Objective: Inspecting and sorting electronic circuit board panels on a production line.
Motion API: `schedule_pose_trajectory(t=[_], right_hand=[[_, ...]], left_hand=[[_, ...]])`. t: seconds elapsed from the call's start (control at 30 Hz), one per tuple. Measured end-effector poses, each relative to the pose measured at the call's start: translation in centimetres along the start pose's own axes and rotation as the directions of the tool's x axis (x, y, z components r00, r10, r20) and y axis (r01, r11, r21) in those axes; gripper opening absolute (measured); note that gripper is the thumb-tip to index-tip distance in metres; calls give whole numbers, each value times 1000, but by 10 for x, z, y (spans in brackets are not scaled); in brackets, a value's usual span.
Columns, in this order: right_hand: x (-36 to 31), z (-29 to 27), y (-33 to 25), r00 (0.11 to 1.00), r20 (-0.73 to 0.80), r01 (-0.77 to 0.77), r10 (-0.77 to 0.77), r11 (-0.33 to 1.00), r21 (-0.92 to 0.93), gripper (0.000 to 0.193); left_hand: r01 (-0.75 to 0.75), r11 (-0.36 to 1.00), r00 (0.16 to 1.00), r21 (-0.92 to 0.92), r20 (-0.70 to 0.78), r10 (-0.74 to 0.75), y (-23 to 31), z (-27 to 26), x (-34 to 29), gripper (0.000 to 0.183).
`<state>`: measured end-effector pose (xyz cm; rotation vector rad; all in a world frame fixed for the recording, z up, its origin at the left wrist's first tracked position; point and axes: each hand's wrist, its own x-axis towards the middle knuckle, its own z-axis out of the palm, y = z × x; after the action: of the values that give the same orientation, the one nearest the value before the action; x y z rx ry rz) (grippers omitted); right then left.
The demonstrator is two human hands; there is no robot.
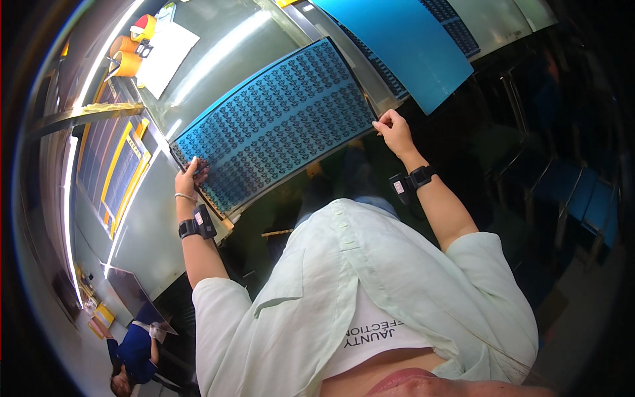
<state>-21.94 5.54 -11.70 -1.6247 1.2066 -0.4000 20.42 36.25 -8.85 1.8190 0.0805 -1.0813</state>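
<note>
A large blue sheet (pixel 278 112) printed with rows of small black motifs stretches between my two hands, tilted, with its near edge out past the table's edge. My left hand (pixel 190 175) pinches its near left corner, thumb on top and fingertips showing dark through the sheet. At the right corner, my right hand (pixel 394 131) has thumb and fingers pressed together on the edge. Whether the sheet's far side rests on the greenish tabletop (pixel 221 40) is unclear.
Rolls of orange tape (pixel 126 55) and a white paper (pixel 169 59) lie at the far left. More blue sheets (pixel 410 49) overhang the table at the upper right. A yellow-edged panel (pixel 122 172) stands left. A co-worker in dark blue (pixel 137 354) handles a sheet at the lower left.
</note>
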Motion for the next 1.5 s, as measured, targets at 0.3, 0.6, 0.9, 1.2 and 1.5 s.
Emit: schedule_pose_trajectory(t=[0.3, 0.6, 0.9, 1.2, 1.5], right_hand=[[2, -2, -6, 998, 44, -44, 43, 999, 22, 16], [5, -4, -3, 995, 91, 38, -35, 999, -31, 17], [8, -3, -5, 975, 112, -212, 193, 956, 202, 15], [6, 0, -3, 990, 29, -137, 138, 990, -20, 13], [0, 5, 1, 999, -33, 21, -21, 1000, 2, 17]], left_hand=[[87, 996, 994, 21, -68, -86, 4, -3, 5, 26], [15, 998, 991, 67, -132, -6, 5, 7, 3, 26], [-35, 997, 987, 64, -152, 44, 8, 6, 11, 25], [-104, 993, 985, 50, -136, 110, 8, 4, 19, 24], [-47, 996, 988, 77, -144, 58, 6, 7, 11, 29]])
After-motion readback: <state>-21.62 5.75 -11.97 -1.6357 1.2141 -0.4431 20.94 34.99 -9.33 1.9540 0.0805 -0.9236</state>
